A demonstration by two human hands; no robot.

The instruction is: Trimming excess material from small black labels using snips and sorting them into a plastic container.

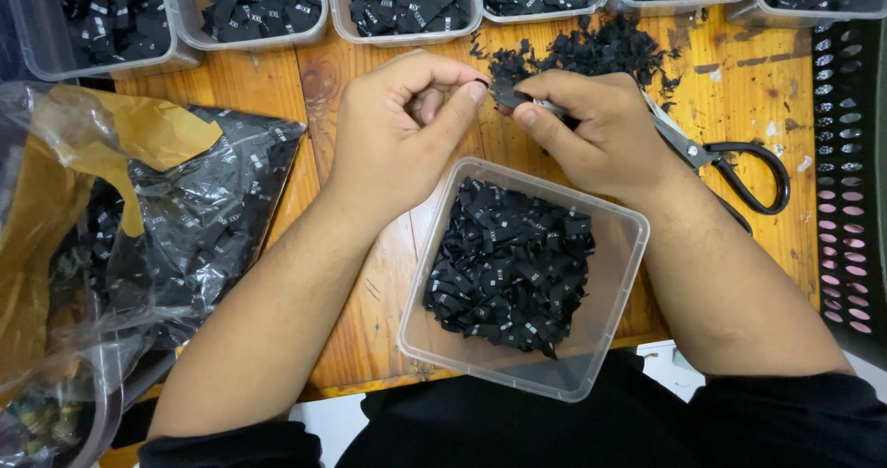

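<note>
My left hand (393, 126) pinches a small black fabric label (500, 93) between thumb and forefinger. My right hand (591, 131) grips the same label from the right, fingertips meeting the left hand's. Both hands hover over a wooden table (342, 320), just beyond a clear square plastic tub (619, 255) that holds several black labels (508, 265). A loose heap of black label scraps (582, 52) lies on the table right behind the hands. Black-handled scissors (739, 168) rest under and to the right of my right wrist.
A row of clear tubs (407, 24) with black labels lines the table's far edge. A crumpled clear plastic bag (111, 237) of more labels, with yellow-brown paper, sits at the left. A black perforated basket (845, 172) stands at the right edge.
</note>
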